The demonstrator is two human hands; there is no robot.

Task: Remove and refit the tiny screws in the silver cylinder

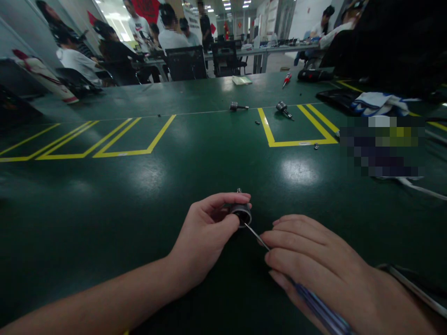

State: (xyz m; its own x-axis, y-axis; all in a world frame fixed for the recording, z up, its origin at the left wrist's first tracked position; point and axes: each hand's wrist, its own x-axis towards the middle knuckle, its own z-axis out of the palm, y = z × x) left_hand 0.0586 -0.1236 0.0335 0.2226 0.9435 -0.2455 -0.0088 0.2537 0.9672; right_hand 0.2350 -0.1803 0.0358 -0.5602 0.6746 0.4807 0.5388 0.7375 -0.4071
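Observation:
My left hand (209,228) is closed around a small metal cup-shaped part (246,213), its open end turned toward me and a short stem showing beyond my fingers. Between the fingers and thumb of my right hand (310,256) is a screwdriver (319,304) with a bluish handle and a thin metal shaft. The shaft's tip reaches into the open end of the cup-shaped part; what it touches inside is hidden. Farther off on the green table (157,232) lie two similar metal parts with stems, one on the left (233,106) and another on the right (281,107).
A red screwdriver (287,80), a pale packet (241,80) and a black case (314,75) lie toward the back. White-and-blue gloves (380,103) rest at the right, near a white cable (424,190). Small loose pieces (316,146) lie by the yellow tape (300,144). People sit beyond the table.

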